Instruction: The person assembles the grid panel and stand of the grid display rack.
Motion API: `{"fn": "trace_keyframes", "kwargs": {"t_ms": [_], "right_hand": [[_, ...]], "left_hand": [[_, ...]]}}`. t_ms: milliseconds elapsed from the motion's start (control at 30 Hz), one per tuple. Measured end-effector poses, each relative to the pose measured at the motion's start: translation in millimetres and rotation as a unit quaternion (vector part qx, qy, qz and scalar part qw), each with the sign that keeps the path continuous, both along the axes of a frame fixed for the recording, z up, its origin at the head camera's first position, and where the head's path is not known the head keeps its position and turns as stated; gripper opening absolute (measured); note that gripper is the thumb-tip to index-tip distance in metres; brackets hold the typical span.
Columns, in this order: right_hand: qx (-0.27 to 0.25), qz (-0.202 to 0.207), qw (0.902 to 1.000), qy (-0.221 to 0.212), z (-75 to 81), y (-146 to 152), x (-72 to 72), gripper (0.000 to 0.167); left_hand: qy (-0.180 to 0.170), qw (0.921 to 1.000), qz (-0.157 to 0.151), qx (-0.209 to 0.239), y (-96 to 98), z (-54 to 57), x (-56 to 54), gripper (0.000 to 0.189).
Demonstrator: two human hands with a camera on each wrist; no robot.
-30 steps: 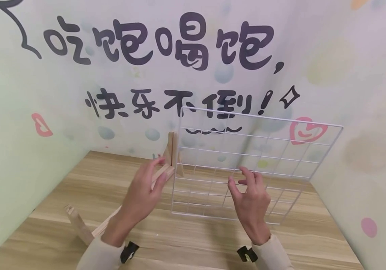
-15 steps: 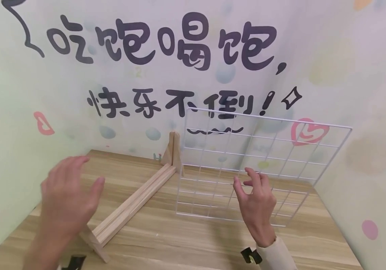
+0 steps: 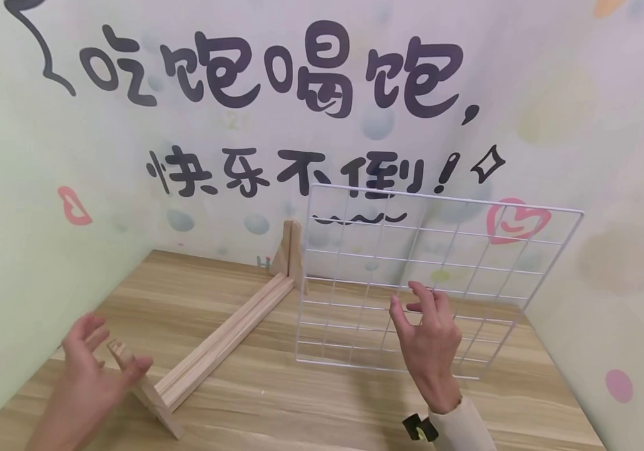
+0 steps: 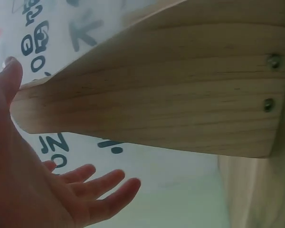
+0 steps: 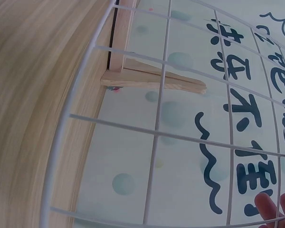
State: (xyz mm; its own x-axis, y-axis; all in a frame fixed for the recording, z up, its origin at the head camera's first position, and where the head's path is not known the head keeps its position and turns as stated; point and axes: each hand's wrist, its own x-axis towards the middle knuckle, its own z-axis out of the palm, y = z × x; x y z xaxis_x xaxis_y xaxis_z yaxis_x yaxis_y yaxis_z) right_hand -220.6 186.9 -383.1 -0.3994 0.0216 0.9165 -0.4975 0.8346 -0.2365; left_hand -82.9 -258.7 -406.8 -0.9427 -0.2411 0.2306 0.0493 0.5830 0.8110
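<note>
A white wire grid panel (image 3: 367, 275) stands tilted over the right half of the table, its wires crossing the right wrist view. My right hand (image 3: 429, 341) grips it by the wires near its middle. On the left lies a wooden stand: a grooved bar (image 3: 226, 338) joins a far upright (image 3: 294, 254) and a near upright (image 3: 147, 398). My left hand (image 3: 88, 376) is around the near upright's narrow top, thumb on one side and loose fingers on the other. In the left wrist view this upright (image 4: 156, 90) shows two screws at its wide foot.
The wood-grain table (image 3: 277, 407) meets a printed wall (image 3: 232, 219) at the back, with black lettering and hearts. Side walls close in on the left and right. The grid's left edge stands close to the far upright.
My left hand has moved from the stand's far end back toward me to the near upright, uncovering the bar. My right hand and the grid have shifted slightly right.
</note>
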Motion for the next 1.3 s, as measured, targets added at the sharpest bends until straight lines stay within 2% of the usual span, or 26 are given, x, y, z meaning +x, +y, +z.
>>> {"fn": "trace_keyframes", "kwargs": {"t_ms": [167, 333, 400, 533, 600, 733, 867, 933, 1133, 1300], "right_hand": [[0.002, 0.0, 0.9999, 0.015, 0.0, 0.4, -1.6, 0.032], [0.0, 0.004, 0.9997, 0.025, -0.7, 1.3, -2.2, 0.032], [-0.001, 0.005, 0.9997, 0.026, -0.9, 1.4, -1.9, 0.032], [-0.002, 0.01, 0.9997, 0.024, -0.6, 1.2, -1.1, 0.032], [-0.002, 0.011, 0.9996, 0.025, -0.4, 1.2, -1.4, 0.032], [-0.001, 0.01, 0.9996, 0.027, 0.0, 1.3, -3.2, 0.032], [-0.001, 0.01, 0.9995, 0.03, 0.4, 1.3, -4.3, 0.033], [0.0, 0.01, 0.9995, 0.03, 0.7, 1.5, -4.5, 0.033], [0.0, 0.012, 0.9994, 0.032, 2.1, 2.4, -5.3, 0.032], [0.0, 0.008, 0.9994, 0.034, 3.0, 2.6, -5.7, 0.033]], "left_hand": [[-0.022, 0.9988, -0.026, -0.034, -1.6, -15.7, 0.2, 0.106], [-0.08, 0.9917, -0.055, -0.084, -2.4, -25.9, 2.0, 0.09], [-0.087, 0.9896, -0.061, -0.097, -3.3, -30.0, 2.5, 0.085], [-0.088, 0.9888, -0.063, -0.103, -4.8, -37.8, 4.7, 0.085], [-0.101, 0.9869, -0.067, -0.106, -5.2, -41.0, 4.4, 0.088], [-0.145, 0.978, -0.081, -0.125, -4.0, -45.2, 2.6, 0.098], [-0.189, 0.9676, -0.092, -0.14, -1.0, -43.8, 1.8, 0.105], [-0.193, 0.9664, -0.095, -0.14, -0.6, -43.5, 1.1, 0.105], [-0.172, 0.9734, -0.086, -0.124, -1.1, -50.0, 0.3, 0.101], [-0.155, 0.9782, -0.08, -0.112, 0.5, -50.3, 0.9, 0.095]]}}
